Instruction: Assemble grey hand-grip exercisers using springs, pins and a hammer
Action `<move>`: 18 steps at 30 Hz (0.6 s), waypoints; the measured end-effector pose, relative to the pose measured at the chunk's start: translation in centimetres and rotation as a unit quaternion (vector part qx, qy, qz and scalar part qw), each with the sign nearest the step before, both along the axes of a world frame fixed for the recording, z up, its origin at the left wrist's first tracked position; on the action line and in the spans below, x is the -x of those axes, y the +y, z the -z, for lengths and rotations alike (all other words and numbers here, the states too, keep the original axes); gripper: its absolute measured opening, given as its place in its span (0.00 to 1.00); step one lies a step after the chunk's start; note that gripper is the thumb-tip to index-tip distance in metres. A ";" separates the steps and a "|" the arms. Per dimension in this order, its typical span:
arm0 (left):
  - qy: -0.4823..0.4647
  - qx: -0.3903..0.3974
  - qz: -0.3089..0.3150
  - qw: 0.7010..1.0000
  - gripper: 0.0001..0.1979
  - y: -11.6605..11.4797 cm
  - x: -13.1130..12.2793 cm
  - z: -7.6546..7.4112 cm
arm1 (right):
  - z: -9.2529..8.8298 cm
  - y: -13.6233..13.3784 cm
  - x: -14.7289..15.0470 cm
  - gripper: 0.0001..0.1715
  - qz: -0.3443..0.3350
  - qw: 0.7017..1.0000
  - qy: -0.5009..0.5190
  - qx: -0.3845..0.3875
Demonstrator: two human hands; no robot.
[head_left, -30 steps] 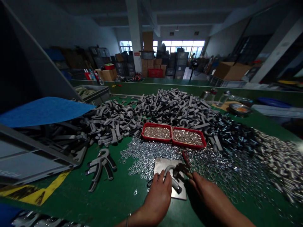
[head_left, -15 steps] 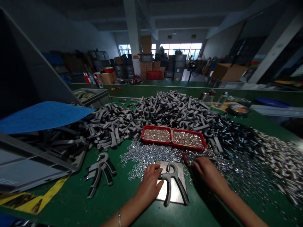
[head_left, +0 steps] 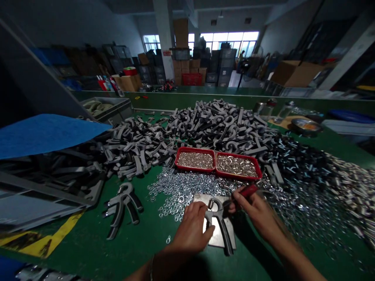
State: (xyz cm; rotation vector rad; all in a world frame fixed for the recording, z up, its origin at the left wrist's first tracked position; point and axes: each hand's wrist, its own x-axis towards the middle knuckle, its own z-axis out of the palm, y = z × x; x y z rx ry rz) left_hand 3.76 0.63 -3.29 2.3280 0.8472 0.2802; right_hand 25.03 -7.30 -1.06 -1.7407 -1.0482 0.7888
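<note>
A grey and black hand grip strengthener (head_left: 225, 234) lies on a small metal plate (head_left: 199, 198) in front of me. My left hand (head_left: 193, 224) is closed around its left side and hides one of its handles. A short coil spring (head_left: 211, 203) shows at its top. My right hand (head_left: 249, 207) grips a red-handled screwdriver (head_left: 248, 191). Its thin shaft points left to the curved head of the grip strengthener; whether the tip touches is not clear. More grip strengtheners (head_left: 124, 207) lie together on the green table at the left.
Two red trays (head_left: 195, 170) of small metal parts stand beyond the plate. Loose nuts (head_left: 172, 203) spread around them. Behind is a big heap of grey handle parts (head_left: 216, 121). Black parts with screws (head_left: 304, 168) and metal sleeves (head_left: 351, 183) lie right; a grey crate (head_left: 52, 207) stands left.
My right hand has picked up the red-handled screwdriver from the table and brought its shaft to the grip strengthener. My left hand has closed further over the left handle. The view has tilted down.
</note>
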 end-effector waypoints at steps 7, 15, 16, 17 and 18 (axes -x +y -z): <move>-0.021 -0.001 -0.011 1.000 0.22 0.2 -0.2 1.4 | 3.3 1.1 4.6 0.17 0.030 0.985 0.160 -0.053; -0.065 -0.029 -0.036 0.997 0.20 -0.1 -0.4 2.6 | 3.4 0.6 4.2 0.17 0.045 0.988 0.139 -0.048; -0.064 -0.027 -0.037 0.997 0.21 -0.1 -0.3 2.6 | 3.4 0.5 4.2 0.17 0.044 0.989 0.134 -0.043; -0.063 -0.023 -0.037 0.997 0.21 -0.1 -0.2 2.5 | 3.4 0.4 4.3 0.17 0.041 0.991 0.123 -0.036; -0.062 -0.019 -0.037 0.997 0.22 -0.1 -0.2 2.5 | 3.4 0.3 4.4 0.17 0.035 0.994 0.101 -0.029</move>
